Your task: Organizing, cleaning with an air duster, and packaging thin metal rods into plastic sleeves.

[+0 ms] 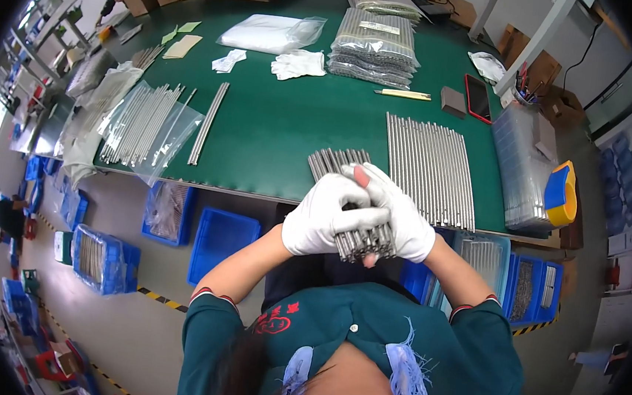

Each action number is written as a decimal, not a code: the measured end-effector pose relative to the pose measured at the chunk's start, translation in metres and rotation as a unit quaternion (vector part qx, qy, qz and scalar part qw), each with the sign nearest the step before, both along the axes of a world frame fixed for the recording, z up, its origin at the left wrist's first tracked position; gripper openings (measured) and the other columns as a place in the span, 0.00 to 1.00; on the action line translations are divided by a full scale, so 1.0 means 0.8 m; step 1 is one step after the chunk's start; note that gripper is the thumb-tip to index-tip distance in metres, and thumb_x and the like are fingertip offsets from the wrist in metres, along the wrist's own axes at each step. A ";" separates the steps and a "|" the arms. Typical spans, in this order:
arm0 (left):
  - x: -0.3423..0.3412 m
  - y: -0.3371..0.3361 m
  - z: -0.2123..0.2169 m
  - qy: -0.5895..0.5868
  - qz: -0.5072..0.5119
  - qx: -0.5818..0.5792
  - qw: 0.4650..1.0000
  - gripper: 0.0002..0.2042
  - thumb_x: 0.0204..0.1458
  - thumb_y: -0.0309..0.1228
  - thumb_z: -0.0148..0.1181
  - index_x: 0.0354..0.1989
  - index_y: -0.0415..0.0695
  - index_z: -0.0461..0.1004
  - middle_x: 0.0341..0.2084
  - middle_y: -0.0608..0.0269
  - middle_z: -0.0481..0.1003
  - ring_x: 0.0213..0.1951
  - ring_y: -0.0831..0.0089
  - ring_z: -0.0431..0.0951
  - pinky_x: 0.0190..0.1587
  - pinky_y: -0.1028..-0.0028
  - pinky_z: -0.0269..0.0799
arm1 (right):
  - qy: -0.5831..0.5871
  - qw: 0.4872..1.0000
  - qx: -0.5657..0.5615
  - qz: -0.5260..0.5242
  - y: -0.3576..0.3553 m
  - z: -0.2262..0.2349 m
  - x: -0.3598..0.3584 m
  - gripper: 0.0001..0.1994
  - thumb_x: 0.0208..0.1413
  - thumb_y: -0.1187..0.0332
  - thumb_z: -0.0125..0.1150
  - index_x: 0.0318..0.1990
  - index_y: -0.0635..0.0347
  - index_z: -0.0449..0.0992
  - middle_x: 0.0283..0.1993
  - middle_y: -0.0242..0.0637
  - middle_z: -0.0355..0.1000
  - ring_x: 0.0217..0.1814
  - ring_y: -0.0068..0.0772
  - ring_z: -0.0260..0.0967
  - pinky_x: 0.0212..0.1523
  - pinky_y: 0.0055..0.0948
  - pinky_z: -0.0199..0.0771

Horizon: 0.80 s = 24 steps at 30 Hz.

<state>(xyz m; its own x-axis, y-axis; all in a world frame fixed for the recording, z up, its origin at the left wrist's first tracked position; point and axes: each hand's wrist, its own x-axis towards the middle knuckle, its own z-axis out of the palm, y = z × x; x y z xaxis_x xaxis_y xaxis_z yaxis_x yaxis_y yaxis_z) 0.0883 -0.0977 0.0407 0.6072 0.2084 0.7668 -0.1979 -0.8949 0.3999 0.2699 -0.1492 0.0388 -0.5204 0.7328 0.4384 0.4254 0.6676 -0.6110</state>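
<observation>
A thick bundle of thin metal rods (364, 240) is clasped between my two white-gloved hands over the table's near edge. My left hand (329, 217) wraps the bundle from the left, its fingers closed round it. From the right, my right hand (403, 218) grips the same rods, and a bare fingertip shows through the glove. The rods' near ends face me; their far ends stick out beyond the hands. Just right of my hands, a flat row of metal rods (429, 169) lies side by side on the green table (284, 135).
At left lie rods on a plastic bag (143, 124) and a few loose rods (209, 124). Wrapped rod packs (376, 50), spare gloves (299, 64) and a red-edged phone (478, 99) sit farther back. A yellow-blue tape dispenser (562, 193) stands right. Blue bins (223, 246) are below.
</observation>
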 end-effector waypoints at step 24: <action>0.006 0.096 0.052 -0.033 -0.011 -0.504 0.863 0.20 0.41 0.26 0.70 0.41 0.42 0.67 0.32 0.67 0.73 0.32 0.78 0.74 0.39 0.75 0.74 | 0.113 0.944 -0.307 0.046 0.139 -0.039 -0.038 0.14 0.44 0.63 0.68 0.36 0.60 0.74 0.29 0.33 0.73 0.34 0.26 0.72 0.38 0.27 0.73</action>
<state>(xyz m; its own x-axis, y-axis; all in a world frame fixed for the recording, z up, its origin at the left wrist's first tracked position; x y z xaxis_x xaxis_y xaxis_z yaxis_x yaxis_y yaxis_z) 0.0929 -0.0206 0.0827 0.5813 0.7784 0.2373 -0.2637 -0.0956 0.9598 0.2397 -0.0379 0.0075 -0.5380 0.8412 0.0539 0.1950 0.1864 -0.9629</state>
